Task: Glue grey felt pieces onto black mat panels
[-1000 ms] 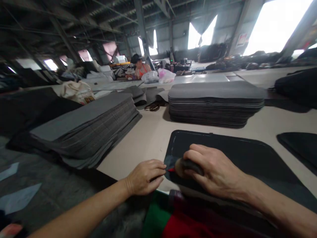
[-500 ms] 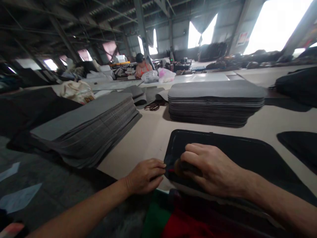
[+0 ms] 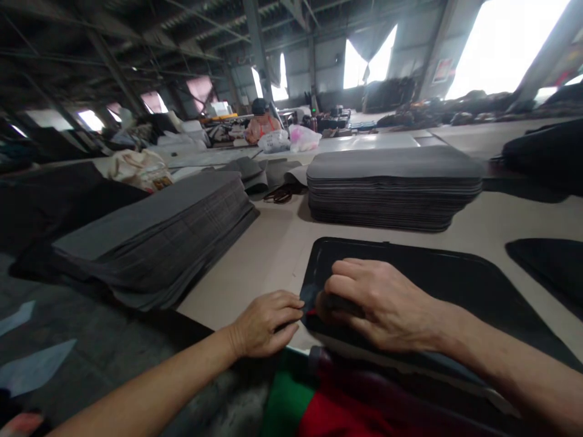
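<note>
A black mat with a raised rim (image 3: 432, 273) lies flat on the beige table in front of me. My right hand (image 3: 378, 303) is closed around a small dark tool with a red tip, pressed against the mat's near left corner. My left hand (image 3: 268, 325) rests on the table edge just left of that corner, fingers curled and pinching the mat's edge. The tool itself is mostly hidden under my fingers.
A tall stack of grey mats (image 3: 394, 185) stands behind the black mat, and a slanted, fanned-out stack (image 3: 155, 237) lies to the left. Another dark mat (image 3: 546, 267) sits at the right. A person (image 3: 260, 124) sits far back near plastic bags (image 3: 303, 138). Red and green cloth (image 3: 346, 406) hangs below.
My right hand with the tool has slid slightly left along the mat's near edge toward the corner. My left hand has stayed in place.
</note>
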`<state>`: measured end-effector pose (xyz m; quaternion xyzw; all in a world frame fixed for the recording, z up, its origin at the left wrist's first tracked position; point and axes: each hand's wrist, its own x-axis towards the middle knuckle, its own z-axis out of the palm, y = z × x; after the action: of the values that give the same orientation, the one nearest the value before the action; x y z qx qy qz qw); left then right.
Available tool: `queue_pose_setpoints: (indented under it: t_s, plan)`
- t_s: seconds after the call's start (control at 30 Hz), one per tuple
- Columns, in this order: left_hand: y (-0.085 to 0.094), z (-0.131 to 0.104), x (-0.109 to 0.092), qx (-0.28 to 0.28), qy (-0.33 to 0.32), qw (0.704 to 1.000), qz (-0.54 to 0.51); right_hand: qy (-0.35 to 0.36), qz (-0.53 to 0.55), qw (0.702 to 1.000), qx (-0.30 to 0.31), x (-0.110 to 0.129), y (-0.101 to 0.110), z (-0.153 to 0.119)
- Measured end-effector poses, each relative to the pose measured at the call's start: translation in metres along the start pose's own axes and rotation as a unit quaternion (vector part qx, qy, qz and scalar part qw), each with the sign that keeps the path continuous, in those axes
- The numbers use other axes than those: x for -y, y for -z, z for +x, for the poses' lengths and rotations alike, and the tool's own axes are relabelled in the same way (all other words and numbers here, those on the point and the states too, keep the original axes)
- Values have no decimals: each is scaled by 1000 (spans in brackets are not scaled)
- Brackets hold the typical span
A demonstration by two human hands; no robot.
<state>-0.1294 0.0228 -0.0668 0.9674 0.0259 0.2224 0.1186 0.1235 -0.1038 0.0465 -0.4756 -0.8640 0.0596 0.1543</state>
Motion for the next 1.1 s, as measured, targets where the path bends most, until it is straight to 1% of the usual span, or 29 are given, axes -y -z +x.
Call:
queue_pose_setpoints:
  t_s: [0.2,0.37,0.5,0.73,0.83,0.9,1.1]
  plan:
    - [0,1,-1,-8,-4,1000,2,-11,-3,1000,3,-2,10,-2]
    - [0,1,0,-9,-1,1000,5,-3,5,1000,3,-2,10,-1]
    - [-1,0,0,-9,-6,1000,2,-7,-10,1000,1,-3,12,-1]
    - [-1,0,1,3,-1,1000,7,-7,-6,1000,9,-1,15,-5]
    - [0,0,1,7,-3,1000,7,-32,-16,999,14,-4,23,-17]
    - [0,1,0,9,-5,1000,4,-60,-18,998,19,-8,31,-31]
    - [1,1,2,-5,-18,1000,24,-160,-7,987,32,-21,49,-92]
